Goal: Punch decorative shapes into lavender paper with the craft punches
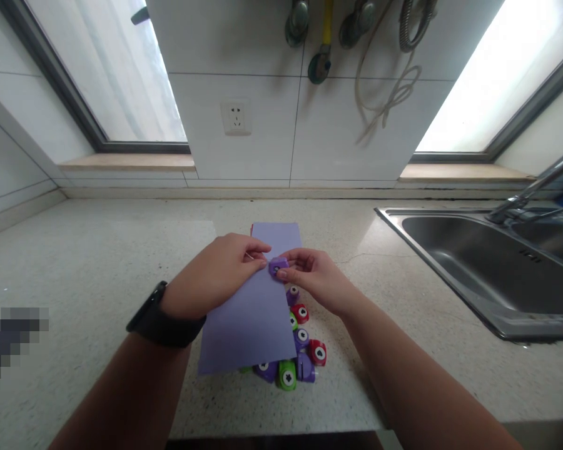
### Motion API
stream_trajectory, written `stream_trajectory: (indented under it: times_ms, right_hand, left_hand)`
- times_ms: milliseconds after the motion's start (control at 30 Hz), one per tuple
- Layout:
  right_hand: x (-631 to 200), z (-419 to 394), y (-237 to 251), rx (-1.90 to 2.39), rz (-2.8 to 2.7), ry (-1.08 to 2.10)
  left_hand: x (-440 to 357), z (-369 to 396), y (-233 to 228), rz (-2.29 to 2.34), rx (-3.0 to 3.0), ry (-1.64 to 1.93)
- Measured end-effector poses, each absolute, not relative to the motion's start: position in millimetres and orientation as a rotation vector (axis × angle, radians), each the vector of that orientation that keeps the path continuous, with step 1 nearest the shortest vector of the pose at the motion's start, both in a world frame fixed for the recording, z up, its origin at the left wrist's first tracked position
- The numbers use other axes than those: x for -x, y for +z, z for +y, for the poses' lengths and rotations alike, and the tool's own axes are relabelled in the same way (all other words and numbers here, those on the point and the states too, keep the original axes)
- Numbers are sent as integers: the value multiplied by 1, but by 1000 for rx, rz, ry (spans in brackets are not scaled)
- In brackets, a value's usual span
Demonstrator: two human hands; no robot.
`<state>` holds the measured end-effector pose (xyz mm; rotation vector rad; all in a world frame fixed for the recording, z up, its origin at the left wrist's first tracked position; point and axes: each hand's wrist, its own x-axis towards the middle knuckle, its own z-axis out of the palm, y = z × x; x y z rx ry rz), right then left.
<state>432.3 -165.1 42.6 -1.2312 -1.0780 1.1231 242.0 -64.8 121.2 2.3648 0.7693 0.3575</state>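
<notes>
My right hand (314, 275) grips a small purple craft punch (278, 265) between thumb and fingers, at the right edge of a purple sheet of paper (248, 325). My left hand (229, 265), with a black watch (166, 319) on its wrist, lies over the sheet. Its fingers are closed on the paper close to the punch; the exact grip is partly hidden. Under and beside the sheet's lower right part lie several more craft punches, among them a red one (318, 353), a green one (287, 376) and a purple one (304, 367).
A speckled stone counter (98, 262) carries everything. On the right is a steel sink (469, 262) with a faucet (516, 203). The tiled wall behind has a socket (236, 117), pipe valves and a tied cord (394, 97). A blurred-out patch (9, 337) covers something at the left.
</notes>
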Motion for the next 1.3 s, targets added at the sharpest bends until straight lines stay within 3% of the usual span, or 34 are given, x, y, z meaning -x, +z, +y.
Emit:
stream_trajectory:
  times_ms: [1300]
  right_hand:
    - [-435, -164, 32, 1187, -1058, 1278]
  left_hand:
    - [-233, -60, 93, 664, -2008, 469]
